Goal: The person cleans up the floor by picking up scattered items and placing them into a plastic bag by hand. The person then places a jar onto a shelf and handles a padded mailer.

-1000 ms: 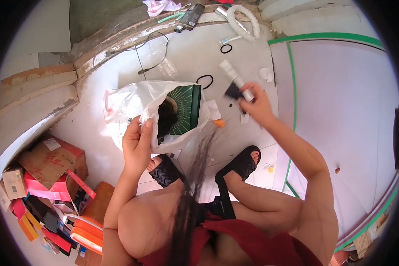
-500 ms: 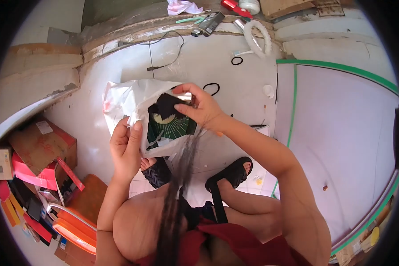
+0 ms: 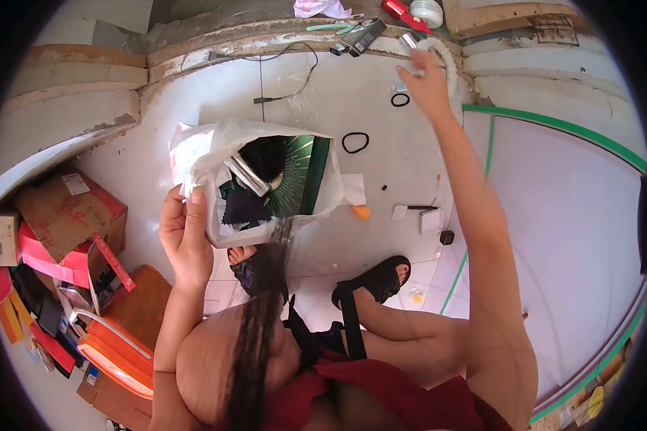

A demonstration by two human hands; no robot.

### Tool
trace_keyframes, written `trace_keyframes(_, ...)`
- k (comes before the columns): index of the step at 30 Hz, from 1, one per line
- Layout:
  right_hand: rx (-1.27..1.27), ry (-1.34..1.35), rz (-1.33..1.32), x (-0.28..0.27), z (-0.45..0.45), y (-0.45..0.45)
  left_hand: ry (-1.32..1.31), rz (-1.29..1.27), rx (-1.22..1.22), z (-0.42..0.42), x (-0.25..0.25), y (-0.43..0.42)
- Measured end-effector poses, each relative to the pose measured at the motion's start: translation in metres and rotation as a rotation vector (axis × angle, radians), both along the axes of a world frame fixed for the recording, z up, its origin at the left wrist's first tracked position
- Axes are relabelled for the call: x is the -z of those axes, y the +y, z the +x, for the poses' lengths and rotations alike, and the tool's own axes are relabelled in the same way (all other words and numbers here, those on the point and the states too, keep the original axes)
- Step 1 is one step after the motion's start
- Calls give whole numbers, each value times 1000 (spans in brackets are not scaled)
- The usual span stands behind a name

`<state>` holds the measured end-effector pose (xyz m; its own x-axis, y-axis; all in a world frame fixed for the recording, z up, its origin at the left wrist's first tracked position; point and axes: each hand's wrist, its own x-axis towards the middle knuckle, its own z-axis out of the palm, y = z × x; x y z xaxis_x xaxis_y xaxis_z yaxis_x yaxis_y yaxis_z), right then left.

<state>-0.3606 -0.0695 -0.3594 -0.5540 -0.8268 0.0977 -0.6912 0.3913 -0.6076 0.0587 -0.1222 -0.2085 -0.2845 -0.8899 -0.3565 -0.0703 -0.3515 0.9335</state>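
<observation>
My left hand (image 3: 185,226) pinches the left edge of a white plastic bag (image 3: 194,147), whose mouth faces me. Inside lie a dark green box with gold rays (image 3: 298,176), a silvery tube-like item (image 3: 247,176), a black cloth with a zigzag edge (image 3: 246,208) and another dark item (image 3: 264,154). Stretched far forward, my right hand (image 3: 425,85) has its fingers apart and nothing visible in them. It is nearest to a fluffy white band (image 3: 449,61), partly behind it; whether they touch I cannot tell. A silvery cylinder (image 3: 409,41) lies just beyond the fingertips.
Two black hair ties (image 3: 355,142) and a black cable (image 3: 295,92) lie on the tiled floor. A dark box (image 3: 359,37) rests by the ledge. Cardboard boxes (image 3: 72,215) and an orange chair (image 3: 118,359) stand left; a green-edged pale panel (image 3: 553,230) lies right.
My right hand has left the bag and moved up and right towards the fluffy band. The zigzag-edged black cloth it held now lies in the bag. My left hand still grips the bag.
</observation>
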Motion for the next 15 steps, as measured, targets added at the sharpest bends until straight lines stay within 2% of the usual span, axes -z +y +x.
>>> trace_keyframes(1,48,374,43,27,-29,-3,0,-14,4,2,2,0)
trace_keyframes(4,31,242,154,102,-81,3,-67,-66,28,6,1,4)
trace_keyframes(5,29,229,148,100,-75,-1,-85,-71,24,7,-1,5)
trace_keyframes(7,259,297,371,82,-56,-1,-102,-93,43,10,-2,6)
trace_keyframes(8,238,336,306,76,-41,8,-88,-69,34,9,-4,8)
trace_keyframes(12,203,312,324,69,-13,40,-51,3,-11,10,-1,10)
trace_keyframes(14,100,241,166,68,-9,61,-51,2,-2,9,-3,9)
trace_keyframes(15,107,245,168,61,-4,70,-53,1,8,7,-4,9)
